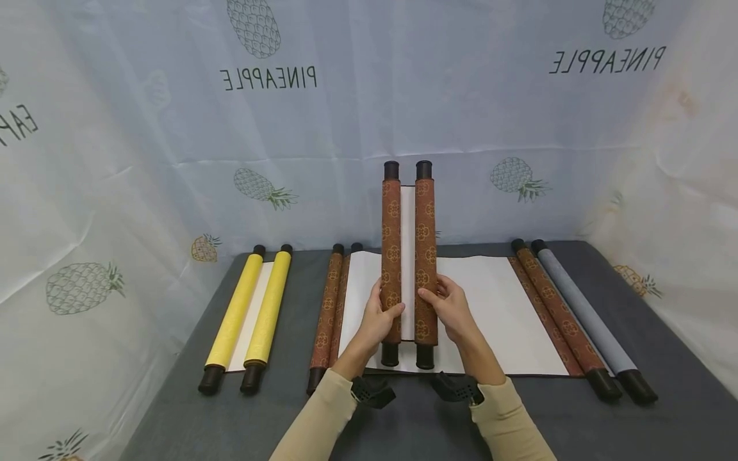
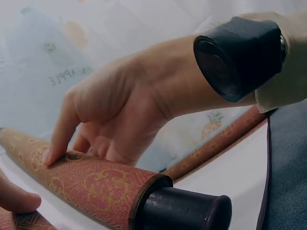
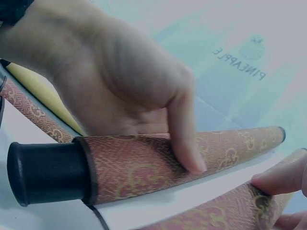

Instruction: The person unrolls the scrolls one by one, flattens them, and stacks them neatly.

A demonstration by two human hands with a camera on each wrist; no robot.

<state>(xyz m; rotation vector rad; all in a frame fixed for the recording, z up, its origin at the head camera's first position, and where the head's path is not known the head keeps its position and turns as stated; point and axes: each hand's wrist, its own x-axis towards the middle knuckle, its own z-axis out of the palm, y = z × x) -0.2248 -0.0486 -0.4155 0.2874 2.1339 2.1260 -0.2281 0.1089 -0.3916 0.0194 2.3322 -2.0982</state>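
Both hands at work here: the patterned brown scroll is held up over the middle of the unrolled white scroll! The left hand pinches its left roll between thumb and fingers, the right hand pinches the right roll likewise, a white strip showing between. Left of the unrolled white scroll, well apart on the dark counter, lies a yellow scroll; just beyond its right end, a grey roll. Behind it hangs pineapple-print cloth.
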